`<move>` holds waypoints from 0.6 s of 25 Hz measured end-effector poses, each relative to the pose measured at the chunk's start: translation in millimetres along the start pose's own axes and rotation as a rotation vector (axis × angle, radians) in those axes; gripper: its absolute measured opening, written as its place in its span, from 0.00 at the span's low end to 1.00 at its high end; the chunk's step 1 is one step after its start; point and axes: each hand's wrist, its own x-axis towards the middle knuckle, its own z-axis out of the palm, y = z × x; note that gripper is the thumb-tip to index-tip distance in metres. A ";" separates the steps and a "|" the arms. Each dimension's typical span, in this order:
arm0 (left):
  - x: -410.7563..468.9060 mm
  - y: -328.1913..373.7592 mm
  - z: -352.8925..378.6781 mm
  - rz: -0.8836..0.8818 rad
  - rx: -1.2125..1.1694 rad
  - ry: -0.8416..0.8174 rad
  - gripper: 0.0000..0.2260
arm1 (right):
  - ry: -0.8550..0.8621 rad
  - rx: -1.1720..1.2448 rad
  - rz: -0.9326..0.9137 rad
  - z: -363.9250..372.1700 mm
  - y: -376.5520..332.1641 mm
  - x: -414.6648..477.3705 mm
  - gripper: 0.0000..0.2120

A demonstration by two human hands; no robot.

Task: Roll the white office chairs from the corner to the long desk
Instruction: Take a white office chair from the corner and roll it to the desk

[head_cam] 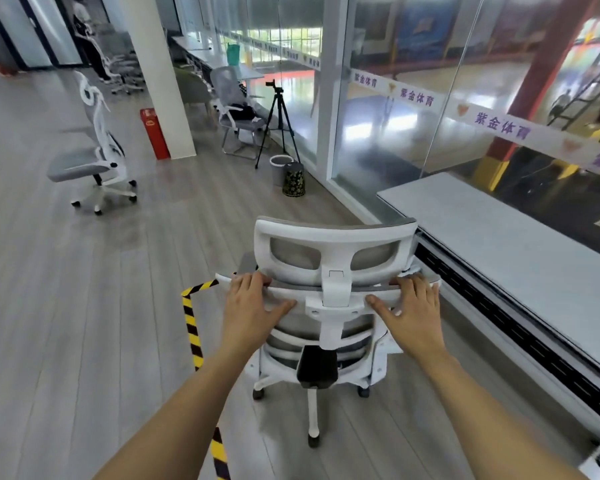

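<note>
Left hand (253, 303) and right hand (413, 306) each curl over backrest rail of white office chair (333, 237). Bench (499, 244) alongside right. Tripod (279, 116), waste bin (278, 168) ahead.

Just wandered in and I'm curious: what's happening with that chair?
A person grips the backrest of a white office chair, left hand and right hand either side of its spine. The chair stands on its casters beside the long desk along the glass wall. A second white chair stands alone on the floor off to the left.
</note>
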 end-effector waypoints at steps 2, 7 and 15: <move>43.9 -8.1 14.6 0.015 0.063 0.006 0.26 | -0.015 0.021 -0.010 16.1 3.0 44.9 0.29; 129.6 -23.6 45.0 0.007 0.130 0.023 0.26 | -0.042 0.056 -0.023 57.1 13.4 139.2 0.27; 223.0 -14.9 93.8 -0.105 0.237 0.060 0.26 | -0.115 0.134 -0.113 98.0 41.9 278.6 0.30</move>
